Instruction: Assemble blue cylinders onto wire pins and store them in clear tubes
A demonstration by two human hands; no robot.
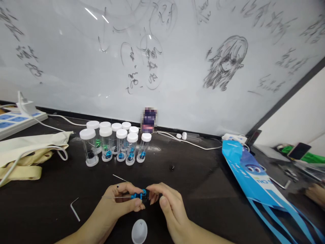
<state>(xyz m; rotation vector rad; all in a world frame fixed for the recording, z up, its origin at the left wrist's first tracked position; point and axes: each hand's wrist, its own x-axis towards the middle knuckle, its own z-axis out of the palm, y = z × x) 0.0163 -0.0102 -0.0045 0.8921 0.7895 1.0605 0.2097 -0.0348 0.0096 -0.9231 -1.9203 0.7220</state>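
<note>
My left hand (124,200) pinches a small blue and black metal part (138,196) between thumb and fingers, low in the middle of the view. A thin metal rod (116,197) runs leftward from the blue part across the palm. My right hand (167,203) is at the part's right side, its curled fingertips against the black end. Just below the hands is a small white oval dish (139,231). Another thin rod (119,177) shows above my left hand, and an L-shaped hex key (75,210) lies to the left.
Several clear tubes with white caps (122,145) stand behind my hands. A small black piece (172,167) lies right of them. A phone (149,120) leans on the whiteboard. Cloth bag (33,149) and power strip (17,118) are left; a blue bag (243,169) and another person's hand (316,194) are right.
</note>
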